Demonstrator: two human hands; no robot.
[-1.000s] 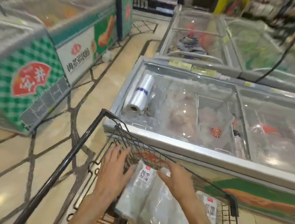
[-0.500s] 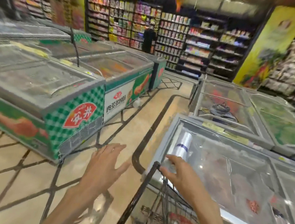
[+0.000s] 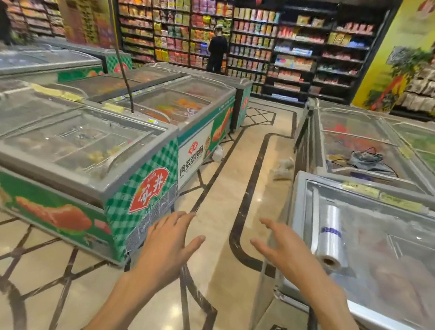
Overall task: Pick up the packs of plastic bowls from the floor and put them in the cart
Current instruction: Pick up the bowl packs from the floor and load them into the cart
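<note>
Now both my hands, left [image 3: 170,242] and right [image 3: 281,249], were open and empty, between loads I'd say; remaining packs [image 3: 284,166] lay on the floor [image 3: 224,191] well ahead beside the freezer [image 3: 362,228], needing a walk-up.

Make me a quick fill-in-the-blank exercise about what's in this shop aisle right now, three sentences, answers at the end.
1. Both the left hand and the right hand are open and hold ____.
2. The roll of plastic bags lies on the glass lid of the freezer on the person's ____ side.
3. A pale pack lies on the ____ farther down the aisle.

Answers: nothing; right; floor
</note>
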